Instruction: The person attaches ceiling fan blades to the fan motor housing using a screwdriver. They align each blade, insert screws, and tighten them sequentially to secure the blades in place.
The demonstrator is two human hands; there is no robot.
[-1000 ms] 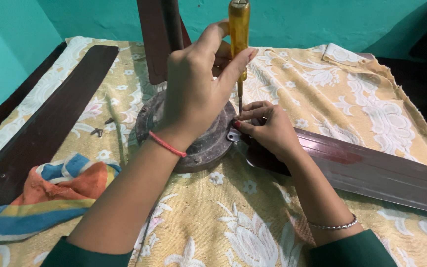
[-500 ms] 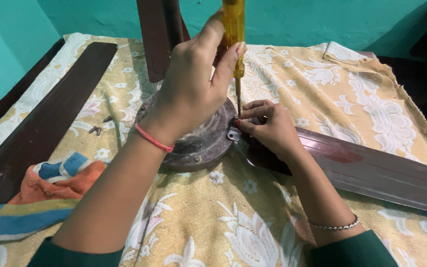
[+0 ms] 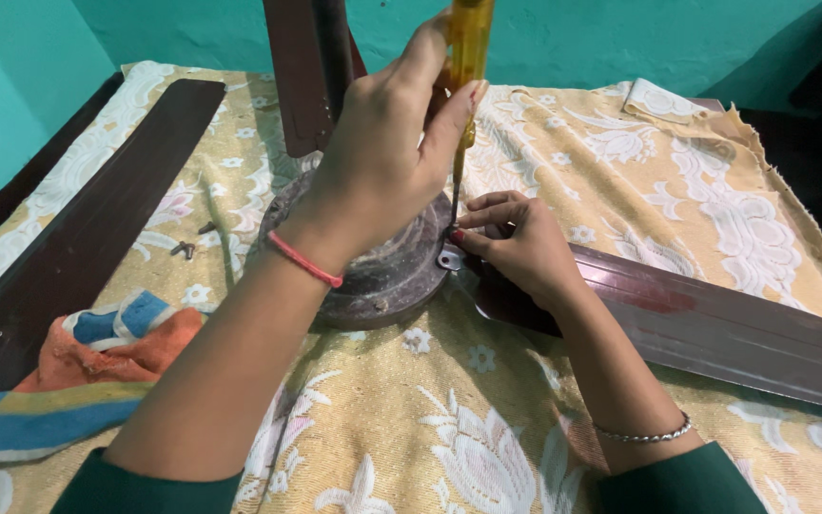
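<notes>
I am gripping the translucent yellow plastic-handled screwdriver (image 3: 466,67) upright in my left hand (image 3: 387,167), its thin steel shaft meeting the round, dusty metal fan motor housing (image 3: 382,271). My right hand (image 3: 516,243) is pinching at the small bright bracket (image 3: 448,258) joining the glossy brown fan blade (image 3: 715,328), on the cream floral woven cloth (image 3: 449,419).

Open patterned cloth (image 3: 487,428) lies in front of the round fan motor (image 3: 382,276), between the forearms, giving free passage. A dark blade (image 3: 715,328) bars the right side, another blade (image 3: 78,238) and a crumpled rag (image 3: 78,366) crowd the left, and small screws (image 3: 183,249) lie between. An upright blade (image 3: 306,67) blocks the rear.
</notes>
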